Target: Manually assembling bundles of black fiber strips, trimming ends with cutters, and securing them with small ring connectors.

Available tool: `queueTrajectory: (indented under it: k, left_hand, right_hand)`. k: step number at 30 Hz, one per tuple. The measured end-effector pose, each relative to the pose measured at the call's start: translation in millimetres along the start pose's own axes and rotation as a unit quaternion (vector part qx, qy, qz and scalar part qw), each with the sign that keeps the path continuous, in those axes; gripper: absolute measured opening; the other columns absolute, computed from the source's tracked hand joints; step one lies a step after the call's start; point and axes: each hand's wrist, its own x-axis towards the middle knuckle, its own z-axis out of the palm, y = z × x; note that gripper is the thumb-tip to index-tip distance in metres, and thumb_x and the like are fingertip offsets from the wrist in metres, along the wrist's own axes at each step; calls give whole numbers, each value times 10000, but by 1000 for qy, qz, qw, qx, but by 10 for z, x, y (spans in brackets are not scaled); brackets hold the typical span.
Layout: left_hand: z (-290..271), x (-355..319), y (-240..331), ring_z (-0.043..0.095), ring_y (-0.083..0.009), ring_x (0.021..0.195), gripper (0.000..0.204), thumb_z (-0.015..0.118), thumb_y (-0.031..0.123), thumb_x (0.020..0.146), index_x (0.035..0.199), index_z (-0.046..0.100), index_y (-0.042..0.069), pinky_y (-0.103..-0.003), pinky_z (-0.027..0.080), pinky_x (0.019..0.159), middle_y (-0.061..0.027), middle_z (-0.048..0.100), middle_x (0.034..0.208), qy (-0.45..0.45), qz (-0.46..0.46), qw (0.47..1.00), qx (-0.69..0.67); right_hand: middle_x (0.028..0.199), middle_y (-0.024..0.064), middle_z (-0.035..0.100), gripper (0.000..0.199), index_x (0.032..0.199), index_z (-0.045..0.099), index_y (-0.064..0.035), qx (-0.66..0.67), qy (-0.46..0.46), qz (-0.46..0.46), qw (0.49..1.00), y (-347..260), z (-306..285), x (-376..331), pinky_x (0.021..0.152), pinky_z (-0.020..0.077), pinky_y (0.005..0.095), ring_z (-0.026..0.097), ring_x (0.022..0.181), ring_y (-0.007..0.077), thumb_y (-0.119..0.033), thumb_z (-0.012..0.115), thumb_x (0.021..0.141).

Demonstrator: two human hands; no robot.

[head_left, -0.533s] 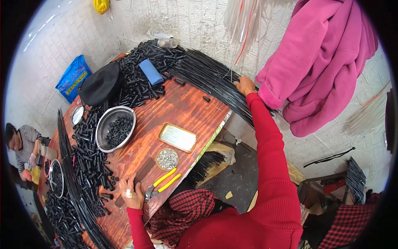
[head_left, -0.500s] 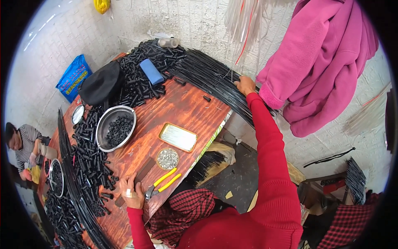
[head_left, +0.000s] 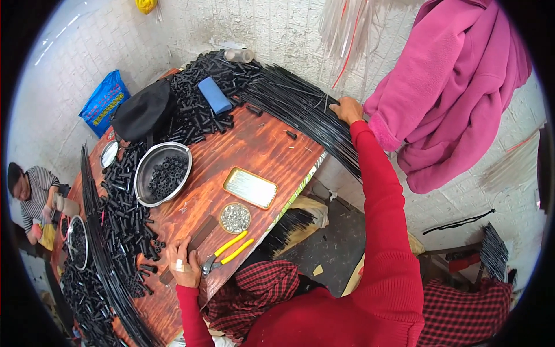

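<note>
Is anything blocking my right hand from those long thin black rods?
Nothing visible does: your right hand is right at the black rods. The pink garment hangs to its right, not between them.

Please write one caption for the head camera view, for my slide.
Right hand at thin black rods, left hand over a dark bar beside yellow-handled pliers.

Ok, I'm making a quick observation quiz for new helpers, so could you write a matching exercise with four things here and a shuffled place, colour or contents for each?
Column one:
1. Left hand
2. Right hand
3. Pliers
4. Metal bowl

Column two:
A. Yellow-handled
B. At the long black strands
C. Small black pieces inside
D. Over the dark flat bar

Right pairs: 1-D, 2-B, 3-A, 4-C
</note>
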Motion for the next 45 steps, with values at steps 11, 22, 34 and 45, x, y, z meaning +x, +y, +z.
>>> queueTrajectory:
  k: [11, 22, 34, 45]
  left_hand:
    - [3, 43, -30, 551, -374, 992, 416, 641, -16, 769, 1179, 652, 54, -449, 453, 881, -186, 566, 1028, 5, 6, 1000, 8]
    - [-18, -69, -82, 561, -371, 951, 400, 682, 22, 757, 1155, 660, 64, -448, 461, 837, -177, 583, 1004, 11, 16, 1000, -3]
    - [-348, -279, -15, 584, -367, 1026, 351, 676, 27, 793, 1142, 651, 57, -422, 474, 896, -164, 611, 1063, 80, -2, 997, -11]
    - [-523, -726, -520, 590, -367, 1077, 347, 645, 2, 806, 1149, 654, 61, -441, 481, 934, -140, 641, 1133, 88, -18, 996, -3]
  right_hand:
    - [826, 162, 723, 436, 991, 736, -76, 109, 22, -19, 994, -138, -273, 23, 833, 511, 451, 707, 881, 320, -474, 600, 877]
    - [772, 94, 624, 373, 921, 685, -18, 410, 29, -151, 899, -980, -570, 242, 599, 457, 349, 606, 672, 212, -367, 556, 946]
    - [626, -81, 287, 278, 909, 550, -70, 811, -265, -278, 441, -2647, -1904, -1574, 445, 210, 214, 239, 474, 34, -272, 441, 1066]
    - [611, -74, 297, 335, 830, 480, -104, 814, -298, -310, 391, -3684, -1948, -3679, 447, 186, 231, 265, 491, 39, -358, 488, 1048]
